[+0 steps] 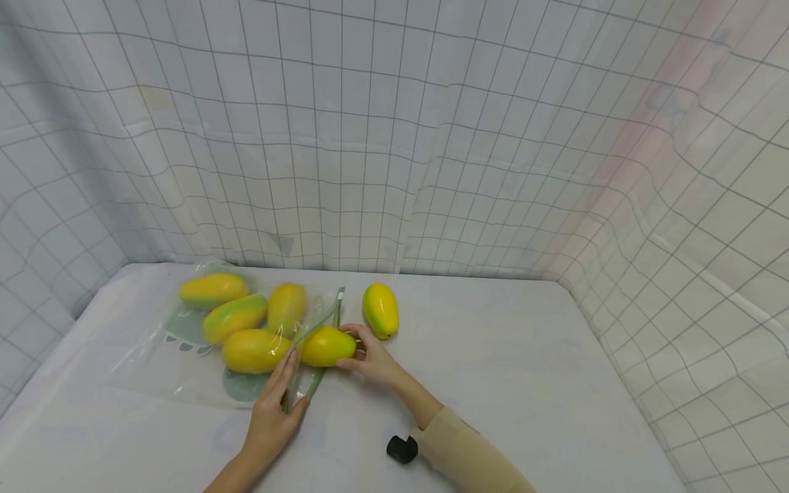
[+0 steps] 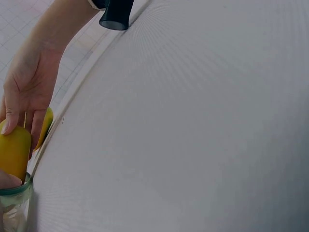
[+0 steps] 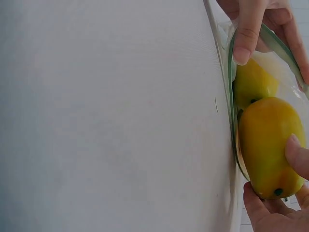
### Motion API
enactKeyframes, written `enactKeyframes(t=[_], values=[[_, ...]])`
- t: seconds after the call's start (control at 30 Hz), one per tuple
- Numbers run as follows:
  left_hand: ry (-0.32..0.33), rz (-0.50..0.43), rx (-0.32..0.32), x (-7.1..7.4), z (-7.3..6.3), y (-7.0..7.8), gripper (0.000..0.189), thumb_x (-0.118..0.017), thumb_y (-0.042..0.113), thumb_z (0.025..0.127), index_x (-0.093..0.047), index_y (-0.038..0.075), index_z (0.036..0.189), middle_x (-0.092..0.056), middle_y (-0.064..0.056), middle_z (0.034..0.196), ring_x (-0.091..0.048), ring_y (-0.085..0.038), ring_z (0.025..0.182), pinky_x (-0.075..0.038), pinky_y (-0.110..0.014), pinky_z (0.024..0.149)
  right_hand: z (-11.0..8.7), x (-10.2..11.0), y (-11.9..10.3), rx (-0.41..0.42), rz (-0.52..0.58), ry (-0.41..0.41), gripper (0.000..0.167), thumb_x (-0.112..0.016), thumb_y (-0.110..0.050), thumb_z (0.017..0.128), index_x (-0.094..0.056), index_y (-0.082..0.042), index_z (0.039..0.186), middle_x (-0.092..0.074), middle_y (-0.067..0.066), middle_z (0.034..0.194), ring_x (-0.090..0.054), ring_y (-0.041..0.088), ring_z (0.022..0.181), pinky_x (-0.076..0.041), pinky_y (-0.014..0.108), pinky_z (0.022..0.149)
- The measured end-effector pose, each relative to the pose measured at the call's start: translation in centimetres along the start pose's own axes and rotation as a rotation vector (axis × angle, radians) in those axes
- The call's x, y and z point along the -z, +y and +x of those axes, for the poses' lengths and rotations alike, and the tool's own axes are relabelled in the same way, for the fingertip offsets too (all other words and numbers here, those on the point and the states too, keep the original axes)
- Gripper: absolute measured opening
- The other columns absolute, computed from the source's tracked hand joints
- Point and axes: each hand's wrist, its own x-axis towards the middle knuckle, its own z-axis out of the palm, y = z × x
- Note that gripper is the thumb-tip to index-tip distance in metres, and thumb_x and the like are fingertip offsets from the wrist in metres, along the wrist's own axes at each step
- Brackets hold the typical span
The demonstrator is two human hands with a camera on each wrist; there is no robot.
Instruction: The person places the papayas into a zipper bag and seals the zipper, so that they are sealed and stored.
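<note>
Grid-patterned cloth (image 1: 370,137) hangs above a white table (image 1: 524,390). At lower left, a clear bag (image 1: 243,387) contains four yellow fruits (image 1: 236,319). The left hand (image 1: 270,414), thumb and fingers spread, touches its mouth; the right hand (image 1: 372,359) grips a fifth fruit (image 1: 327,347), seemingly being inserted. Next calls for pushing it deeper.

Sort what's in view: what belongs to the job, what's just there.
In the job:
bag
left hand, touching it
right hand, gripping one fruit
four fruits inside
loose fruit, probably

Just there:
table
gridded backdrop
black gadget by the sleeve, apparently
</note>
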Motion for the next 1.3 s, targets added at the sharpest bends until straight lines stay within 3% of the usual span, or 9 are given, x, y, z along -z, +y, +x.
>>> enactKeyframes(t=[0.4,0.53,0.63,0.7,0.83,1.0,1.17,1.3], values=[[-0.010,0.017,0.008,-0.1,-0.1,-0.1,0.097,-0.077,-0.025,0.043,-0.039,-0.012,0.131,-0.039,-0.029,0.135,-0.025,-0.005,0.134,-0.023,-0.008,0.103,0.8,-1.8,-0.4,-0.005,-0.087,0.047,0.051,-0.064,-0.002,0.083,-0.042,0.000,0.129,-0.048,0.016,0.130,-0.052,0.026,0.111,-0.047,0.027,0.092],[-0.014,0.018,0.004,0.0,-0.2,-0.1,0.098,-0.077,-0.025,0.042,-0.039,-0.012,0.132,-0.038,-0.029,0.136,-0.025,-0.005,0.134,-0.024,-0.008,0.103,1.7,-2.2,1.5,0.000,-0.126,0.077,0.052,-0.066,-0.008,0.083,-0.045,-0.006,0.130,-0.049,0.012,0.129,-0.053,0.022,0.109,-0.047,0.024,0.091],[-0.017,0.024,0.009,-0.1,-0.2,-0.1,0.099,-0.077,-0.025,0.042,-0.039,-0.011,0.132,-0.038,-0.028,0.136,-0.025,-0.004,0.133,-0.024,-0.008,0.103,2.1,-2.4,2.2,0.002,-0.166,0.098,0.053,-0.067,-0.010,0.082,-0.046,-0.007,0.131,-0.050,0.011,0.128,-0.054,0.021,0.104,-0.049,0.028,0.089],[-0.018,0.028,0.016,-0.1,-0.2,-0.1,0.099,-0.077,-0.025,0.042,-0.039,-0.011,0.132,-0.038,-0.028,0.136,-0.024,-0.004,0.133,-0.024,-0.008,0.103,1.8,-2.4,1.3,0.004,-0.168,0.105,0.053,-0.067,-0.008,0.082,-0.047,-0.003,0.130,-0.051,0.014,0.126,-0.055,0.024,0.100,-0.050,0.033,0.087],[-0.019,0.035,0.024,-0.1,-0.2,-0.1,0.099,-0.078,-0.025,0.042,-0.039,-0.011,0.132,-0.039,-0.028,0.135,-0.024,-0.003,0.133,-0.024,-0.007,0.102,1.2,-2.2,-0.3,-0.002,-0.114,0.073,0.052,-0.063,-0.003,0.084,-0.044,0.004,0.131,-0.049,0.019,0.128,-0.054,0.030,0.102,-0.049,0.038,0.089],[-0.016,0.027,0.020,-0.1,-0.2,-0.1,0.099,-0.078,-0.025,0.042,-0.039,-0.011,0.132,-0.039,-0.027,0.135,-0.024,-0.003,0.133,-0.025,-0.007,0.102,1.1,-2.1,-0.5,-0.025,-0.024,0.068,0.049,-0.059,-0.001,0.086,-0.041,0.008,0.131,-0.049,0.023,0.126,-0.052,0.035,0.110,-0.047,0.038,0.094],[-0.011,0.016,0.012,-0.1,-0.1,-0.1,0.099,-0.077,-0.025,0.041,-0.040,-0.011,0.132,-0.039,-0.027,0.136,-0.026,-0.005,0.133,-0.025,-0.008,0.102,1.2,-2.3,-0.2,-0.028,0.029,0.115,0.046,-0.062,-0.001,0.084,-0.046,0.011,0.125,-0.053,0.024,0.120,-0.054,0.035,0.109,-0.050,0.028,0.089],[-0.008,0.015,0.007,-0.1,-0.1,-0.1,0.098,-0.078,-0.024,0.042,-0.040,-0.011,0.132,-0.039,-0.027,0.136,-0.026,-0.005,0.133,-0.025,-0.007,0.102,1.4,-2.6,-0.3,-0.022,0.000,0.151,0.044,-0.065,-0.002,0.083,-0.050,0.007,0.123,-0.055,0.020,0.119,-0.057,0.031,0.106,-0.052,0.020,0.081]])
